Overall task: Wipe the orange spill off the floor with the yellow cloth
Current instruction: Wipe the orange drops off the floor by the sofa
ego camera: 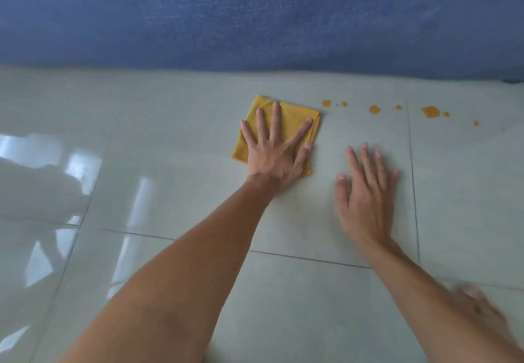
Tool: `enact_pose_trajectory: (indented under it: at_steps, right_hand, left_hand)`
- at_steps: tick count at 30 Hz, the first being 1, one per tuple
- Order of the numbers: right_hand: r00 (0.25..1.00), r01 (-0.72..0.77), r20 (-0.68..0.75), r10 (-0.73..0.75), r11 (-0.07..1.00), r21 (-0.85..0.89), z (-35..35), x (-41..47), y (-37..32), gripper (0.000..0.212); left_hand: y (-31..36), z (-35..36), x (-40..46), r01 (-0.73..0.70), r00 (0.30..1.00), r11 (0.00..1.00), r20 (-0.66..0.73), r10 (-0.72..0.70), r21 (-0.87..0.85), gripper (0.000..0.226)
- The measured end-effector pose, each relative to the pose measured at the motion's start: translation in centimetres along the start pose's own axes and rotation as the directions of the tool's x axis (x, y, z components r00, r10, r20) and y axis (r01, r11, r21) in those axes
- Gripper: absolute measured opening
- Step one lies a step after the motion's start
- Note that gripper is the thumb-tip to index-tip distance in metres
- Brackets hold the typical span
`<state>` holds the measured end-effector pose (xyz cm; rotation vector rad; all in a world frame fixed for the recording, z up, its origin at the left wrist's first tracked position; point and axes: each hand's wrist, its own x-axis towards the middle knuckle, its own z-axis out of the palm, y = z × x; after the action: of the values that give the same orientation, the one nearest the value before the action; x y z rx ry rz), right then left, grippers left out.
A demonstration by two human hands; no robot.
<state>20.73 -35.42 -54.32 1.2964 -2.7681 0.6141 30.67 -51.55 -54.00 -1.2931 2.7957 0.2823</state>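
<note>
A folded yellow cloth (296, 114) lies flat on the pale tiled floor (175, 192). My left hand (276, 152) presses down on it, palm flat and fingers spread. Orange spill drops (374, 109) run in a line to the right of the cloth, the nearest drop (326, 103) just past its top right corner and the largest blot (431, 111) farther right. My right hand (365, 189) is flat and empty, fingers apart, low over the floor to the right of the cloth; it is blurred.
A blue fabric surface (255, 16) fills the far side and meets the floor just behind the cloth and the spill. The glossy tiles on the left (56, 181) show bright reflections. Grout lines (412, 181) cross the floor.
</note>
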Motion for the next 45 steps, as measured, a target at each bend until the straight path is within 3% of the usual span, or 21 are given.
enact_pose_trajectory:
  at_steps: [4, 9, 15, 19, 24, 29, 34, 39, 45]
  right_hand:
    - [0.983, -0.037, 0.166, 0.074, 0.977, -0.211, -1.1, 0.2, 2.7, 0.062]
    - [0.977, -0.032, 0.196, 0.081, 0.970, -0.243, -0.9, 0.3, 2.8, 0.063]
    - [0.989, -0.038, 0.129, 0.070, 0.972, -0.233, -0.4, 0.2, 3.0, 0.060]
    - [0.992, -0.035, 0.111, 0.062, 0.973, -0.229, 0.0, 0.3, 3.1, 0.060]
    - [0.996, -0.037, 0.080, 0.049, 0.989, -0.144, -0.4, 0.4, 3.3, 0.057]
    - [0.991, -0.065, 0.123, 0.056, 0.995, 0.070, -2.2, 0.6, 4.9, 0.061]
    - [0.976, -0.093, 0.179, 0.124, 0.981, -0.169, -3.9, -2.1, 7.8, 0.060]
    - [0.972, -0.071, 0.202, 0.123, 0.966, -0.247, -3.5, -3.5, 8.8, 0.061]
    - [0.985, -0.068, 0.132, 0.107, 0.960, -0.272, -3.0, -3.7, 9.1, 0.059]
  left_hand:
    - [0.4, 0.8, -8.3, -0.035, 0.999, 0.999, -0.002, 0.035, 0.015, 0.056]
    - [-5.2, 0.8, -13.7, 0.094, 0.995, 0.994, 0.014, -0.095, 0.062, 0.056]
    - [-9.8, -0.4, -7.3, 0.372, 0.928, 0.928, -0.005, -0.372, 0.015, 0.057]
    - [-8.7, -0.7, 0.1, 0.441, 0.897, 0.897, 0.003, -0.441, -0.011, 0.058]
    - [-0.3, -0.5, 2.8, 0.248, 0.967, 0.969, 0.052, -0.248, -0.005, 0.059]
    - [8.6, 1.4, -5.4, -0.019, 0.999, 0.999, 0.024, 0.021, -0.049, 0.056]
    - [5.2, 2.2, -13.0, -0.097, 0.995, 0.995, 0.015, 0.097, 0.031, 0.058]
    - [-2.3, 1.3, -13.1, 0.087, 0.996, 0.994, 0.017, -0.089, 0.071, 0.058]
    - [-6.4, -0.2, -3.3, 0.386, 0.923, 0.922, 0.007, -0.386, 0.030, 0.058]
